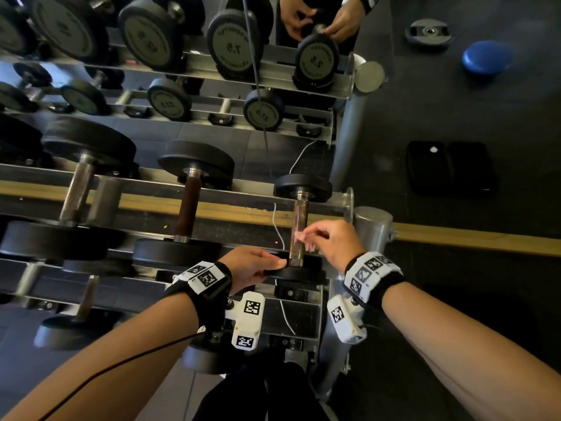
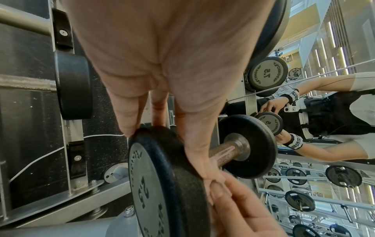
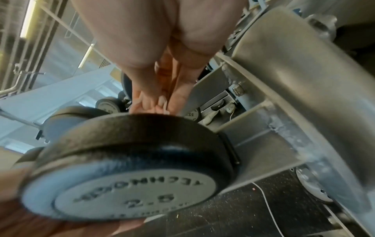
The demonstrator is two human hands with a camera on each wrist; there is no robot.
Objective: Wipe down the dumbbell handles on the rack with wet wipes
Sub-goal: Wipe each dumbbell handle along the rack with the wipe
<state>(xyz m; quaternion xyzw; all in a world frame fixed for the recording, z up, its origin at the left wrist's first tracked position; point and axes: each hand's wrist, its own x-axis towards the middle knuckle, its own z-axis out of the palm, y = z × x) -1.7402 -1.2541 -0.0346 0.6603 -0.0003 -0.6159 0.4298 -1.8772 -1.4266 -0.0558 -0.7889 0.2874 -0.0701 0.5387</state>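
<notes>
The small 2.5 dumbbell (image 1: 299, 220) lies at the right end of the rack's top tier, its worn metal handle (image 2: 225, 154) running away from me. My left hand (image 1: 273, 267) grips the near black plate (image 2: 154, 184), thumb on top of the rim and fingers on its far side. My right hand (image 1: 306, 241) hovers at the handle with curled fingers, the index fingertip lying across it. No wipe shows in any view. The right wrist view has the plate face (image 3: 131, 184) in front and the fingers (image 3: 154, 102) behind it.
Heavier dumbbells (image 1: 186, 208) sit to the left on the same tier. The grey rack post (image 1: 372, 229) stands close to my right hand. A white cable (image 1: 280, 232) hangs behind the handle. A mirror (image 1: 318, 22) beyond the rack repeats the hands and dumbbells.
</notes>
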